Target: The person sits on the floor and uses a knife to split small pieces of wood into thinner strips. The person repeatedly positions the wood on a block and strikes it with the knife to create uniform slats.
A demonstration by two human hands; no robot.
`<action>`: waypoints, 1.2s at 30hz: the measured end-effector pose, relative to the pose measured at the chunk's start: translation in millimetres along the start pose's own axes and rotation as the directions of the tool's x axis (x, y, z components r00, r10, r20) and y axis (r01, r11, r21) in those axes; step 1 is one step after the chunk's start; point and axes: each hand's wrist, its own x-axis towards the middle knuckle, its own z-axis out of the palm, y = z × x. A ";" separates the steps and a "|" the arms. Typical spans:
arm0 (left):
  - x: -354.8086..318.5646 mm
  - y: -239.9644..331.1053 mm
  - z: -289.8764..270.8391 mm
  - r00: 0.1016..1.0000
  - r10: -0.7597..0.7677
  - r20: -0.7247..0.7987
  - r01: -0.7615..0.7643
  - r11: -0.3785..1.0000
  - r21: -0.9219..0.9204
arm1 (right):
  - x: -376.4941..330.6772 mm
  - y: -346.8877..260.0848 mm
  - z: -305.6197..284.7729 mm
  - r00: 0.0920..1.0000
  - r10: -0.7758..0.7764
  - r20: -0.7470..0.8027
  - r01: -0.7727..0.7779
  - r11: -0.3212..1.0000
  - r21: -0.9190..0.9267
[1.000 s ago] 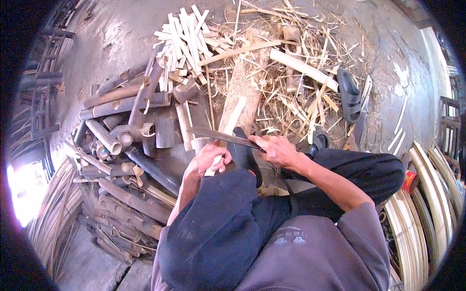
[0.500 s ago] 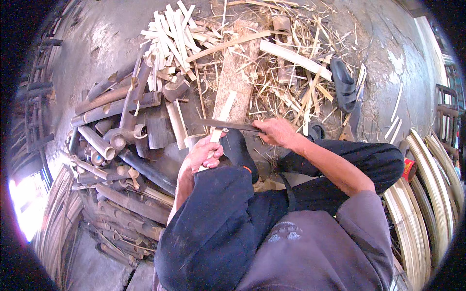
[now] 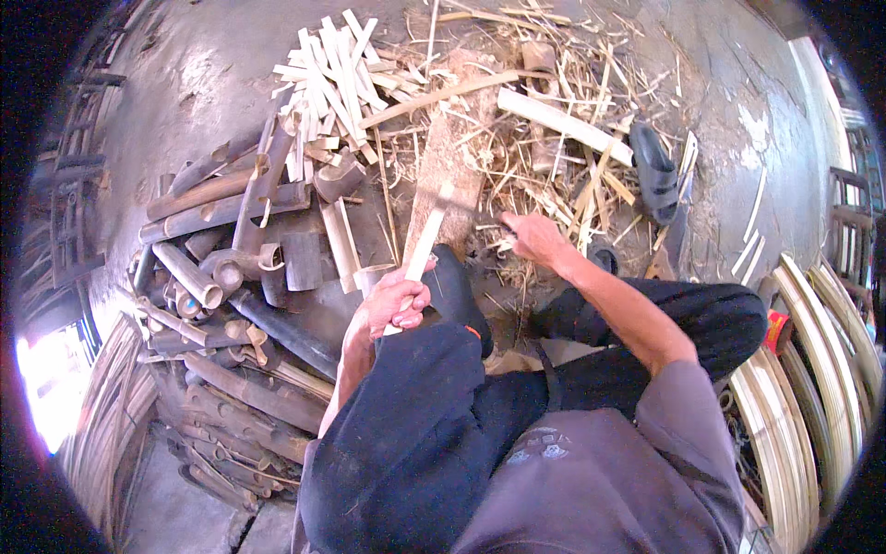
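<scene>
My left hand (image 3: 397,303) is closed around the lower part of a pale bamboo strip (image 3: 425,242), just above my bent knee. The strip slants up and away, its far end over a worn wooden board (image 3: 454,120). My right hand (image 3: 537,240) is closed on the handle of a knife (image 3: 468,202). The blade is smeared by motion and lies across the strip near its far end. Whether it touches the strip, I cannot tell.
A heap of cut pale strips (image 3: 337,78) lies at the far left. Dark bamboo tubes (image 3: 226,217) are piled at left. Shavings (image 3: 563,175) surround the board. A black sandal (image 3: 653,175) sits at right, near bundles of long bamboo slats (image 3: 780,434).
My right hand has moved slightly right and up, carrying the knife from near my left hand toward the strip's far end. My left hand still grips the strip.
</scene>
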 end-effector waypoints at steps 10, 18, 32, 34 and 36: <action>-0.9 1.8 4.3 1.000 0.000 -0.027 -0.001 0.999 -0.038 | -7.1 24.0 1.8 0.998 -0.027 0.059 0.030 0.998 -0.059; -17.1 -10.2 -1.4 0.991 0.110 -0.081 -0.105 0.993 0.063 | -2.8 29.1 20.9 0.991 0.109 -0.076 -0.105 0.993 0.050; 84.7 206.2 -144.2 0.181 0.954 -0.238 0.236 0.192 0.952 | -12.0 9.7 60.5 0.982 0.166 -0.088 -0.133 0.944 0.303; 119.3 220.1 -125.7 0.236 0.971 -0.034 0.287 -0.036 0.957 | -13.9 10.0 61.0 0.974 0.222 -0.047 -0.199 0.936 0.291; 165.3 217.1 -94.1 0.468 0.883 0.042 0.202 -0.153 0.967 | -18.4 19.1 73.3 0.968 0.233 -0.091 -0.200 0.940 0.278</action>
